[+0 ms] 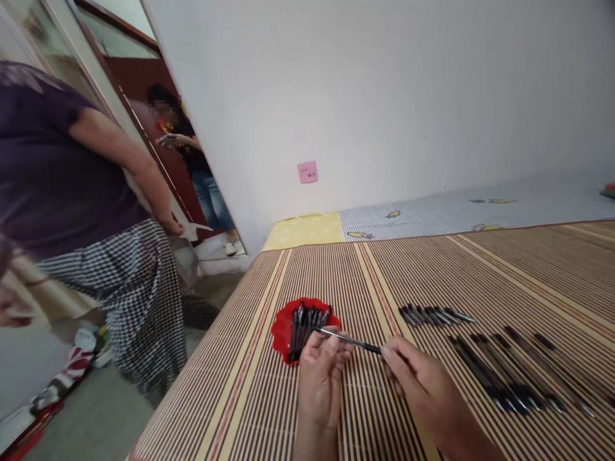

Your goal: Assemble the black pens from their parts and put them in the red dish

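A slim pen (354,340) with a clear or silver barrel and a black end is stretched between my two hands. My left hand (324,368) pinches its left end between thumb and fingers, palm turned up. The black right end sits in the closed fingertips of my right hand (420,378). Just behind my left hand, a red scalloped dish (279,338) holds several dark pens (298,330). To the right lies a row of short dark pen-like pieces (427,315). Nearer my right hand, several longer pens (490,374) lie side by side, slightly blurred.
A striped bamboo mat (250,384) covers the bed, whose left edge drops to the floor (96,410). One person (62,173) walks past on the left; another (185,147) stands in the doorway. A pink note (307,172) sticks to the white wall.
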Demonstrator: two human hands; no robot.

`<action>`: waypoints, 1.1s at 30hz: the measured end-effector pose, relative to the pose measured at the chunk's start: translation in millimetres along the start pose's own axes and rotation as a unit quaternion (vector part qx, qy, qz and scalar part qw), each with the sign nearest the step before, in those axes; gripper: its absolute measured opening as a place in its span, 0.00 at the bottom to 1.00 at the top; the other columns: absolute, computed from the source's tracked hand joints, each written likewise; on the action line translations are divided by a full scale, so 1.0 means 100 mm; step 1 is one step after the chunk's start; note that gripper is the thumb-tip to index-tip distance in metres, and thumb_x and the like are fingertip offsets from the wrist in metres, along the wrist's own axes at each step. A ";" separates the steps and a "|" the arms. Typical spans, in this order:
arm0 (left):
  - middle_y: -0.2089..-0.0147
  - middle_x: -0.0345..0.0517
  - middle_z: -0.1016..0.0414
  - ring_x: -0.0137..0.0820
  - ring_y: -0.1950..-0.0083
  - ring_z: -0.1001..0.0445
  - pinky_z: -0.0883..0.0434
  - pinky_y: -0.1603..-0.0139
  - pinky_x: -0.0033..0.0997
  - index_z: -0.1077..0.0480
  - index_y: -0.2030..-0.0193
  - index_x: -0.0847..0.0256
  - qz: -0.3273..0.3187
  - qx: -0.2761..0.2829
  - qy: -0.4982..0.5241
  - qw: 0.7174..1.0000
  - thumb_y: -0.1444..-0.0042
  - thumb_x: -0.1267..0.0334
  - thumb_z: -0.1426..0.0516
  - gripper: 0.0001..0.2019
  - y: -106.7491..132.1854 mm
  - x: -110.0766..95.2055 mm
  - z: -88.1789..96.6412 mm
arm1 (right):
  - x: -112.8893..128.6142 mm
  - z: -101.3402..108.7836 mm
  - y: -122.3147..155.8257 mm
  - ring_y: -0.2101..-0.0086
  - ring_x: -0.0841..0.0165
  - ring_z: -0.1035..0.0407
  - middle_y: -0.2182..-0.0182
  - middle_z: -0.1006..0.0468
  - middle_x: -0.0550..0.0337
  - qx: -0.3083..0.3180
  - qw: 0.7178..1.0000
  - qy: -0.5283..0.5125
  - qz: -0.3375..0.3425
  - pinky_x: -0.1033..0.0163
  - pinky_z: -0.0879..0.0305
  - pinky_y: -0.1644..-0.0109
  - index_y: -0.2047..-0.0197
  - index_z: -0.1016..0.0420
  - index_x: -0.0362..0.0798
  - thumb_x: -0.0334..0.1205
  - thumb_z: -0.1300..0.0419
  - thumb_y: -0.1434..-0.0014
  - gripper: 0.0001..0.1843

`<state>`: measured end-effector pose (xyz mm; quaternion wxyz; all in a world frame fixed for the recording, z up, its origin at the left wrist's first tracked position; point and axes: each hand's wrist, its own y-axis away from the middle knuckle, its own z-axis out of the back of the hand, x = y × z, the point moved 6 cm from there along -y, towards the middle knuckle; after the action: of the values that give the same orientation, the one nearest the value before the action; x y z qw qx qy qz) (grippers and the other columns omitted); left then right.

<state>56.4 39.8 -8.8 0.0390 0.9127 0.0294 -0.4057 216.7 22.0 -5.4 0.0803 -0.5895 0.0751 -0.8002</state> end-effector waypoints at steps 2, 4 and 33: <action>0.67 0.48 0.22 0.27 0.68 0.23 0.26 0.65 0.22 0.25 0.67 0.66 0.011 -0.009 0.000 1.000 0.60 0.62 0.26 0.17 0.00 0.05 -0.01 | 0.07 0.00 0.01 0.77 0.68 0.39 0.79 0.38 0.65 -0.026 0.998 0.046 0.039 0.64 0.46 0.72 0.72 0.40 0.51 0.52 0.53 0.32 0.20; 0.69 0.46 0.23 0.26 0.69 0.24 0.27 0.67 0.21 0.25 0.68 0.67 0.015 -0.017 -0.012 1.000 0.62 0.62 0.26 0.17 -0.02 0.06 0.02 | 0.12 -0.04 0.01 0.76 0.68 0.39 0.78 0.37 0.65 -0.033 0.996 0.065 0.052 0.64 0.46 0.71 0.73 0.41 0.51 0.49 0.53 0.31 0.19; 0.68 0.40 0.27 0.23 0.71 0.28 0.26 0.70 0.22 0.30 0.67 0.64 0.007 -0.039 -0.015 0.999 0.61 0.63 0.26 0.19 -0.19 -0.04 0.20 | -0.79 0.44 -0.96 0.53 0.57 0.28 0.53 0.24 0.37 -0.027 0.839 0.526 -0.139 0.61 0.38 0.53 0.53 0.23 0.36 0.27 0.47 0.37 0.14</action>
<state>37.6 56.5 -20.5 0.0777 0.9044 0.0380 -0.4178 278.5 131.5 -45.8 -0.0994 -0.0863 0.0454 -0.9903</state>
